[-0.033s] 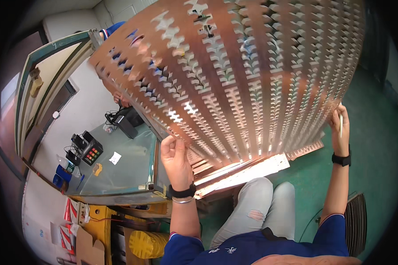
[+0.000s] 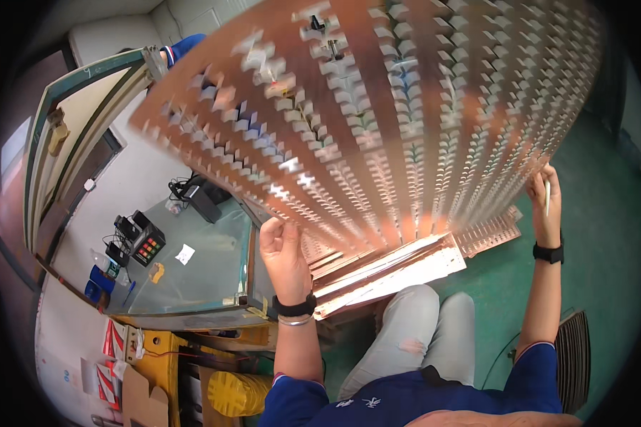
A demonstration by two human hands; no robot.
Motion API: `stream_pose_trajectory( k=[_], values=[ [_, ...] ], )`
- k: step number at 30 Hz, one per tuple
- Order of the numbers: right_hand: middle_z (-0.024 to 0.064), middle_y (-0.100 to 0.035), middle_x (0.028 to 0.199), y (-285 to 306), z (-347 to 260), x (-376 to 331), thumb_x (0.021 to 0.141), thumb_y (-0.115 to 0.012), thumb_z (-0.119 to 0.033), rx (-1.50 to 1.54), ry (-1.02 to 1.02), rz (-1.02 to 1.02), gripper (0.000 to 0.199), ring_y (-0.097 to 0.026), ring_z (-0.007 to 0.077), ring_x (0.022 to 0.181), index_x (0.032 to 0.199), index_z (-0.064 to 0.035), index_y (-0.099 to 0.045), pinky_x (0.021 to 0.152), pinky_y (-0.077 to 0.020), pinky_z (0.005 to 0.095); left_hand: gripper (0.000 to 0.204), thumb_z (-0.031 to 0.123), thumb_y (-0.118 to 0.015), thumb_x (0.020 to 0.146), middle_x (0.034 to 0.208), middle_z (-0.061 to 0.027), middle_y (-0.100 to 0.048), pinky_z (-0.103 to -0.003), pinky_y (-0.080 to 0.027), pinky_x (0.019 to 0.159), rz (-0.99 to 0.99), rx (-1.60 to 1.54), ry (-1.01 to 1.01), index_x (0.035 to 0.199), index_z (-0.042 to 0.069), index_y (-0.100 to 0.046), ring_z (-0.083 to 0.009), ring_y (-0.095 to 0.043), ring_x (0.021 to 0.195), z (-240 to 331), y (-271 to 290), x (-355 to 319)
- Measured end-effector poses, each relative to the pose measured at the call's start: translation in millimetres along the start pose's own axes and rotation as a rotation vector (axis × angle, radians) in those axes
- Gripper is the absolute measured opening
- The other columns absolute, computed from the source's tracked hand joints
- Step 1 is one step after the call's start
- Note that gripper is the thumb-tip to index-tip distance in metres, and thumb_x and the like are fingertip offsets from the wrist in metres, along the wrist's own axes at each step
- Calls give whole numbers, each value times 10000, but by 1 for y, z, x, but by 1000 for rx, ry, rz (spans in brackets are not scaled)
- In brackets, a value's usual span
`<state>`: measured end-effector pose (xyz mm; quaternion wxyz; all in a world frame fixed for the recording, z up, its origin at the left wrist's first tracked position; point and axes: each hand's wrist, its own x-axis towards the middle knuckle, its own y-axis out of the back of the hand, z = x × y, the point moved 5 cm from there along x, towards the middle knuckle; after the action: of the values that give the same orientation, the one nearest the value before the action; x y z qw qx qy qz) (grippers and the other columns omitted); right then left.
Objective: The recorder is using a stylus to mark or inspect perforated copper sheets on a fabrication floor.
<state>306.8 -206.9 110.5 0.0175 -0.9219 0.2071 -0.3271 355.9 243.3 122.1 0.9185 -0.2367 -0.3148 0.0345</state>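
A large copper-coloured sheet (image 2: 388,132) with rows of punched cutouts is held up in front of me, tilted. My left hand (image 2: 281,249) pinches its near left edge between thumb and fingers. At the right edge, my right hand (image 2: 545,188) grips the sheet and also has a thin pale pen-like stick (image 2: 548,198) along its fingers. Below the raised sheet lies a stack of similar copper sheets (image 2: 395,277), shiny and partly hidden by it. The fingertips behind the sheet are hidden.
To the left stands a glass-topped table (image 2: 206,274) with a small device with coloured buttons (image 2: 148,247), a black box (image 2: 201,203) and a scrap of white paper (image 2: 185,254). A yellow roll (image 2: 236,393) and an open cardboard box (image 2: 144,398) sit below. Another person's blue sleeve (image 2: 181,51) shows behind the sheet.
The sheet has tilted and its far part has spread outward, its left corner lower and further left. Its near edge has risen slightly, uncovering more of the stack. Both hands keep their hold.
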Motion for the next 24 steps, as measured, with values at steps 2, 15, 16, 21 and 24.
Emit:
stream_pose_trajectory(
  k=[2,15,16,21,24],
  values=[
    [-35,-447,842,-2,16,10,943,-469,-220,13,-14,64,156,-439,44,814,998,-76,-494,769,-391,212,127,26,-517,894,967,-40,-558,-262,-469,729,2,23,-42,1021,34,-520,-113,-542,892,-9,2,2],
    [81,-530,1127,-43,27,-12,960,-382,-281,61,-14,-56,295,-506,151,1052,1111,-58,-502,939,-402,293,354,59,-462,905,1178,-152,-538,-320,-531,846,-38,-261,409,1252,23,-402,-201,-579,1021,-80,19,-28],
    [83,-529,1131,-38,35,-20,960,-381,-282,67,-64,-43,297,-506,153,1053,1114,-58,-501,939,-403,293,354,59,-462,905,1178,-152,-538,-320,-531,846,-25,-256,424,1252,23,-402,-201,-579,1021,-80,21,-31],
    [90,-523,1150,-16,93,-73,961,-374,-285,116,-299,-6,308,-506,160,1060,1127,-57,-497,938,-405,297,389,160,-405,947,1224,-135,-509,-316,-501,884,-38,-262,501,1312,36,-356,-196,-544,1077,-72,26,-50],
    [94,-519,1162,2,108,-102,961,-370,-288,113,-398,41,315,-506,164,1065,1136,-56,-494,938,-406,299,411,251,-308,983,1285,-117,-453,-331,-471,905,-101,-531,859,1336,40,-315,-196,-509,1122,-87,46,-69]
  ],
)
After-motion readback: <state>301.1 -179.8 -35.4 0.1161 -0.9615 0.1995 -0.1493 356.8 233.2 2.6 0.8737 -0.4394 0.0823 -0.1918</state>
